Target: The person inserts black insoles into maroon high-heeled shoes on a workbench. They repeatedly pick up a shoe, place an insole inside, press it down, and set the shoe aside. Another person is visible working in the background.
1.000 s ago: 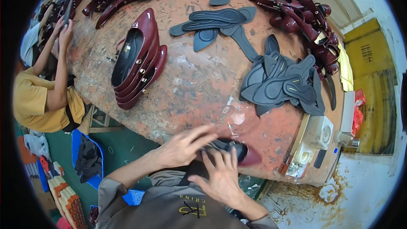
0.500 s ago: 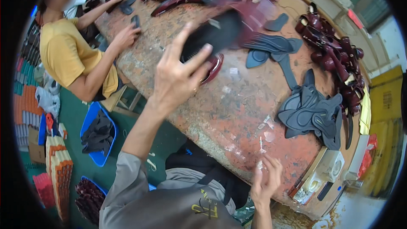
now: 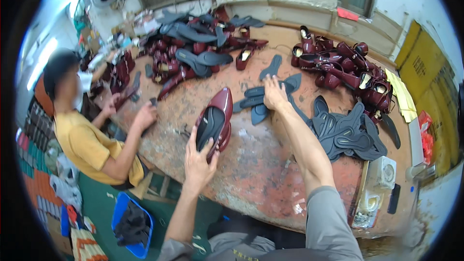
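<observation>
My left hand (image 3: 199, 164) is closed around the heel end of a glossy burgundy pointed shoe (image 3: 223, 102), toe away from me, with a dark grey insole (image 3: 211, 124) inside it. Just behind its right side shows more burgundy, perhaps a second shoe (image 3: 225, 140), mostly hidden. My right arm stretches forward, and my right hand (image 3: 274, 94) lies with fingers apart over a few loose grey insoles (image 3: 253, 97). Whether it presses on them I cannot tell. A single insole (image 3: 271, 67) lies just beyond its fingertips.
A heap of grey insoles (image 3: 345, 133) lies at the right. Piles of burgundy shoes (image 3: 338, 62) stand at the back right and back left. A co-worker in a yellow shirt (image 3: 89, 147) sits at the left table edge. A white dispenser (image 3: 385, 171) is near the right front.
My view has lifted. My left hand has lowered the shoe, now turned toe away. My right hand has gone from the near table edge forward to the loose insoles.
</observation>
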Tool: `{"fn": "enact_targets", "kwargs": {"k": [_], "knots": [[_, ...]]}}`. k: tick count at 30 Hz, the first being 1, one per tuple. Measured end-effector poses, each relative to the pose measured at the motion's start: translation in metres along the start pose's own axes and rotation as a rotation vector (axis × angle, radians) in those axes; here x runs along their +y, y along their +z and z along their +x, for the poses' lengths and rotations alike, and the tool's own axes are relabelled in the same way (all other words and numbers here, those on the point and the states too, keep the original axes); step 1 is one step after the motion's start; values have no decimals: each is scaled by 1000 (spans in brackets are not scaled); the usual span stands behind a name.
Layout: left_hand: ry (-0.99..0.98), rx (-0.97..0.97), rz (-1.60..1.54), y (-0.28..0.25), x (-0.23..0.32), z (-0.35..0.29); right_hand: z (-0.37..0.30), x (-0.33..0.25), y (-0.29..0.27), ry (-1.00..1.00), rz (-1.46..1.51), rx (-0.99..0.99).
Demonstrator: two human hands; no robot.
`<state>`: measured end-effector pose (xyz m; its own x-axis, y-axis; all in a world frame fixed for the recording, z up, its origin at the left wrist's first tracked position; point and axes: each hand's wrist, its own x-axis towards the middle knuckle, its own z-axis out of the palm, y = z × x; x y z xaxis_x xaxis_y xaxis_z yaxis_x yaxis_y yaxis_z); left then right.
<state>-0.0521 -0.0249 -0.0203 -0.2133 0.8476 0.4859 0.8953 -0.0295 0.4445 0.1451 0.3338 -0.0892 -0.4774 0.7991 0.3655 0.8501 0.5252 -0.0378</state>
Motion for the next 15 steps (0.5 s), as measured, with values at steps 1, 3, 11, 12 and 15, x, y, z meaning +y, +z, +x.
{"fn": "enact_targets", "kwargs": {"k": [1,3,11,12,15], "knots": [[36,-19,32,-5,2,1,5,13,10,-109,-74,-65],[61,143,269,-35,9,-13,10,-36,-19,-74,59,-326],[229,-208,-151,117,69,41,-69,-21,-61,-34,172,-186],[178,-388,-117,146,63,53,-80,-21,-71,100,329,-55],[201,-408,150,193,36,52,-118,-41,-145,269,936,621]]}}
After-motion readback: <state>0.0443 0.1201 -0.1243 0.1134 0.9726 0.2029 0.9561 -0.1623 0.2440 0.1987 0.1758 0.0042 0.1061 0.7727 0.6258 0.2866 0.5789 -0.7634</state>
